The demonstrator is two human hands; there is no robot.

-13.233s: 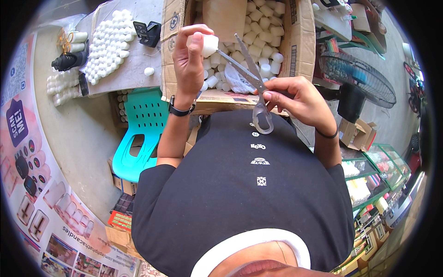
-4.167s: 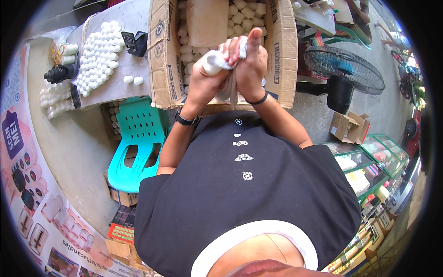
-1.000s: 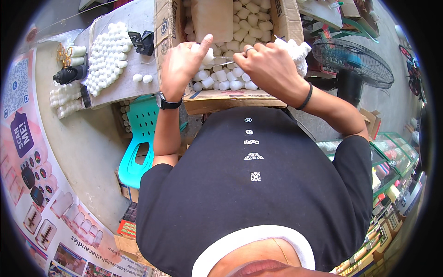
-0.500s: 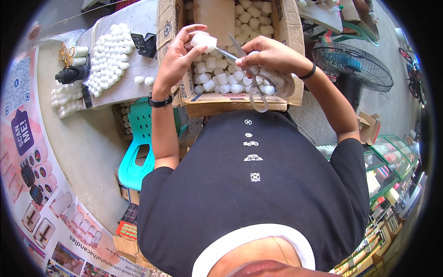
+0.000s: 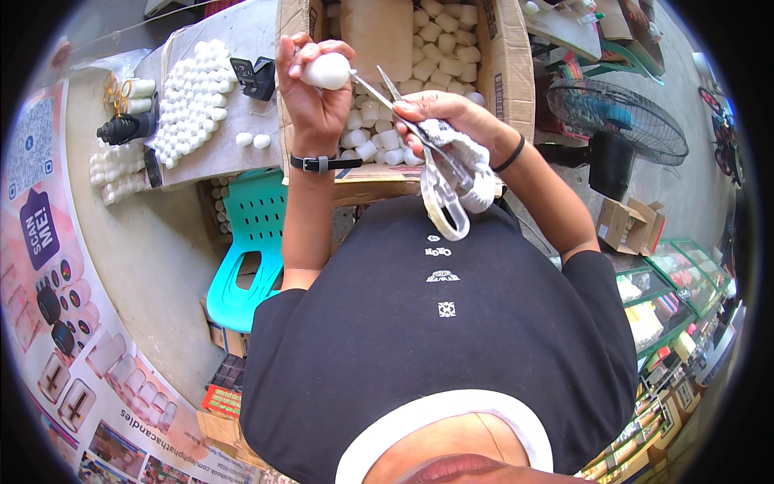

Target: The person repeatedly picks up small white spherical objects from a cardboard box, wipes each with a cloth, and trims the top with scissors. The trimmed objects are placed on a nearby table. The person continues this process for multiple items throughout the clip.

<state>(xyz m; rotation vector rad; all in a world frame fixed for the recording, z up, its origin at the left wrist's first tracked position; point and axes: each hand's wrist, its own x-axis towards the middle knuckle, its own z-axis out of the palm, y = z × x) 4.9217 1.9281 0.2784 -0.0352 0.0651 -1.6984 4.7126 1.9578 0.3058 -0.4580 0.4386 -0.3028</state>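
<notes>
My left hand (image 5: 316, 113) is closed around a short white candle (image 5: 328, 71) above the box, with the candle's end turned toward the right. In my right hand (image 5: 455, 113) are metal scissors (image 5: 445, 214) and a crumpled greyish-white cloth (image 5: 472, 165). The scissor blades point up and left, spread apart, one tip close to the candle's end. Whether that tip touches the wick I cannot tell. Below both hands an open cardboard box (image 5: 516, 81) holds many similar white candles (image 5: 442, 50), partly covered by a brown cardboard sheet (image 5: 375, 36).
On the grey table (image 5: 262, 36) to the left stand rows of white candles (image 5: 193, 101), two loose candles and a black device (image 5: 254, 78). A turquoise chair (image 5: 242, 282) is below it. To the right are a black fan (image 5: 617, 121) and a small carton (image 5: 625, 226).
My left hand has turned the candle so its end faces right and shifted slightly upward. The scissors and cloth have moved down and left, and the blades have swung toward the candle's end.
</notes>
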